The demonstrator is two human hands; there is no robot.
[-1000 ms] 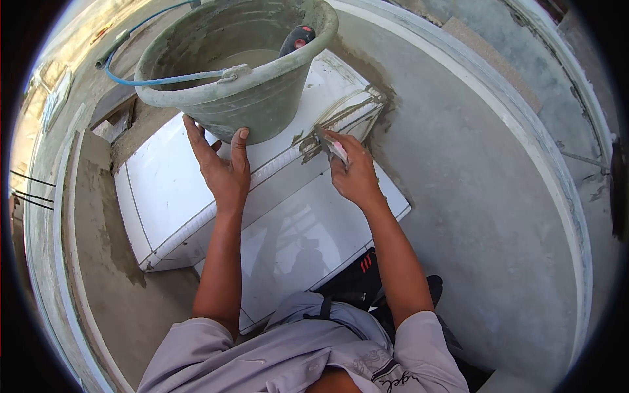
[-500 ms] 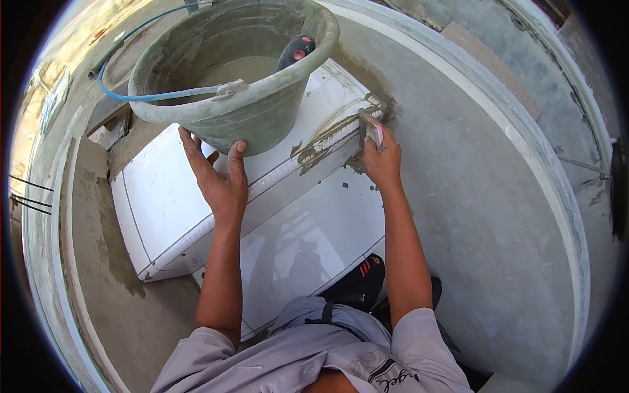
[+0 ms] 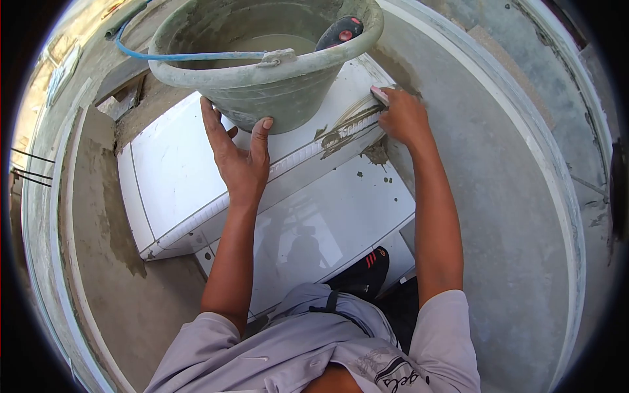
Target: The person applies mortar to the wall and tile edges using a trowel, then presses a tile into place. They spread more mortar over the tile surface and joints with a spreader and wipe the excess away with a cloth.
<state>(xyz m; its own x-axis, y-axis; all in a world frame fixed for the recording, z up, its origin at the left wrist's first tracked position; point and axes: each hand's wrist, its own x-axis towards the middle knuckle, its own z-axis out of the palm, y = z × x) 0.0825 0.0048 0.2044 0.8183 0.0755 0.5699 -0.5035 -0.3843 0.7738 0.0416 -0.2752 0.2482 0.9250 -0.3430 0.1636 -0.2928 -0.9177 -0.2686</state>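
Green-grey bucket [image 3: 282,105]: standing on the upper step [image 3: 177,164], mouth upward, its top edge cut off by the frame; murky liquid [image 3: 272,42] shows inside.
Blue handle [image 3: 190,57]: lying across the near rim, then curving up toward the upper left.
Black-and-red grip [image 3: 341,33]: in the bucket at its right side, long axis slanting from lower left to upper right; whatever it belongs to is not visible.
Left hand [image 3: 242,154]: open, thumb and fingers spread, fingertips at the bucket's lower side.
Right hand [image 3: 403,118]: closed around a small tool [image 3: 380,95] at the right end of the upper step, beside the ridged edge [image 3: 288,160].
Small tool's direction: the short exposed end, pinkish and grey, points to the upper left; the fingers cover the rest, so its full shape and long axis cannot be told.
White tiled step: its front edge runs from lower left to upper right, and the bucket hides part of the top.
Wet grey paste [image 3: 347,131]: smeared along the right part of the ridged edge, with dark spots on the lower tile [image 3: 327,209].
Black shoe [image 3: 360,272]: toe toward the upper right, heel end hidden by the clothing.
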